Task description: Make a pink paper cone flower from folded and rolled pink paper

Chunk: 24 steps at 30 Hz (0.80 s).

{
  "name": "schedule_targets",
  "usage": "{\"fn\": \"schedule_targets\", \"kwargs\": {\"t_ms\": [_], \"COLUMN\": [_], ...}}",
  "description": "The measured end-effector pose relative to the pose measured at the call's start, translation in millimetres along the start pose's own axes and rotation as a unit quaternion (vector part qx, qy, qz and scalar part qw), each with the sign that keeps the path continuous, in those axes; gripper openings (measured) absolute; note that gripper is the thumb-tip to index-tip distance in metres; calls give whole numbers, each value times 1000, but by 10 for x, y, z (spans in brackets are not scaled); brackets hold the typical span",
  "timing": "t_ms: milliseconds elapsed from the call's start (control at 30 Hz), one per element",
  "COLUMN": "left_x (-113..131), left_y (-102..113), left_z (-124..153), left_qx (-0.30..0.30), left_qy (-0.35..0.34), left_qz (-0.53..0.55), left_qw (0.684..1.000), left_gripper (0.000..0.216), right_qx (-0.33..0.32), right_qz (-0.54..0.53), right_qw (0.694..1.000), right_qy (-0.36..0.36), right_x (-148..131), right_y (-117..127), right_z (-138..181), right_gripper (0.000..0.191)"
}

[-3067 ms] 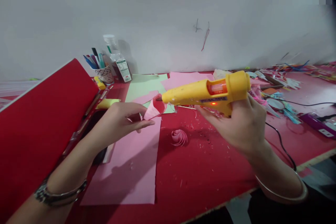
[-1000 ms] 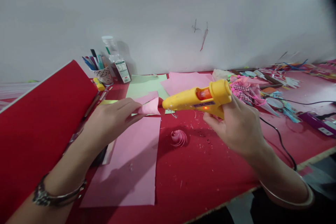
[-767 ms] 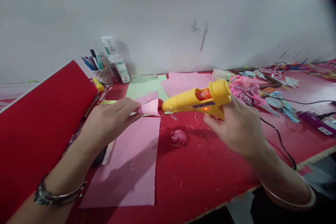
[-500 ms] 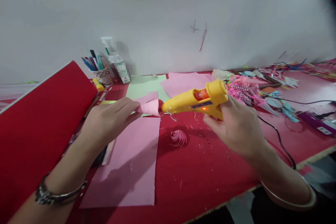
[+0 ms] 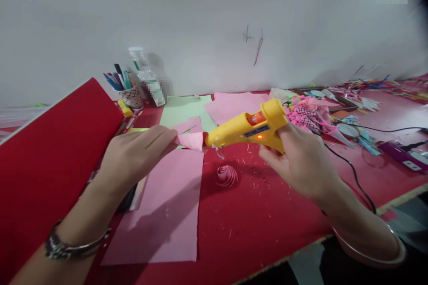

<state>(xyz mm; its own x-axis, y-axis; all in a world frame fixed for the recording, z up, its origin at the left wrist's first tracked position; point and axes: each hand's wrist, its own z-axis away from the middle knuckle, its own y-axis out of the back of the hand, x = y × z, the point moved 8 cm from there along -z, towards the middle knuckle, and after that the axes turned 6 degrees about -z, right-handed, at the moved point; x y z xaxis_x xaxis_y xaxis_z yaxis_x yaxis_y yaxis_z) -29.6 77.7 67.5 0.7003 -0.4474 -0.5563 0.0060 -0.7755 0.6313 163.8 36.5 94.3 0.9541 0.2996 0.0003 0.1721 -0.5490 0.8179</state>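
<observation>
Between the fingers of my left hand (image 5: 140, 151) is a small pink paper cone (image 5: 192, 141), its wide mouth turned to the right. My right hand (image 5: 302, 160) grips a yellow hot glue gun (image 5: 244, 129) with an orange light glowing on its side. The gun's nozzle is at the cone's mouth; whether it touches the paper I cannot tell. Thin strands of glue hang under the nozzle. Below it, a pink spiral paper rosette (image 5: 227, 175) lies on the red table (image 5: 254, 231). A pink sheet (image 5: 167, 213) lies flat beneath my left arm.
A red board (image 5: 60, 164) leans at the left. Behind it stand a pen cup (image 5: 130, 98) and a clear bottle (image 5: 152, 84). Pink finished paper pieces (image 5: 309, 113) are heaped at the right, near a purple power strip (image 5: 404, 156) and a black cord (image 5: 351, 167).
The cone has tipped slightly, its mouth a little lower. The glue gun has shifted slightly left, nozzle still at the cone. The rosette and sheets have not moved.
</observation>
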Motion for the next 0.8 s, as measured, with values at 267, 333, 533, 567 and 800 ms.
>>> {"fn": "schedule_targets", "kwargs": {"t_ms": [267, 333, 533, 567, 800], "left_x": [0, 1, -8, -24, -109], "left_y": [47, 79, 38, 20, -92], "left_z": [-2, 7, 9, 4, -33], "left_qx": [44, 82, 86, 78, 68], "left_qy": [1, 1, 3, 12, 49], "left_qz": [-3, 0, 27, 41, 158], "left_qw": [999, 997, 996, 996, 984], "left_gripper": [6, 7, 8, 9, 13], "right_qx": [-9, -20, -26, -22, -23], "right_qz": [-15, -30, -99, -112, -201], "right_qw": [1000, 999, 994, 993, 974], "right_qy": [-5, -7, -27, -36, -98], "right_x": [28, 35, 48, 61, 402], "right_y": [-7, -24, -35, -30, -145], "right_z": [2, 3, -6, -10, 38], "right_gripper": [24, 22, 27, 30, 24]}}
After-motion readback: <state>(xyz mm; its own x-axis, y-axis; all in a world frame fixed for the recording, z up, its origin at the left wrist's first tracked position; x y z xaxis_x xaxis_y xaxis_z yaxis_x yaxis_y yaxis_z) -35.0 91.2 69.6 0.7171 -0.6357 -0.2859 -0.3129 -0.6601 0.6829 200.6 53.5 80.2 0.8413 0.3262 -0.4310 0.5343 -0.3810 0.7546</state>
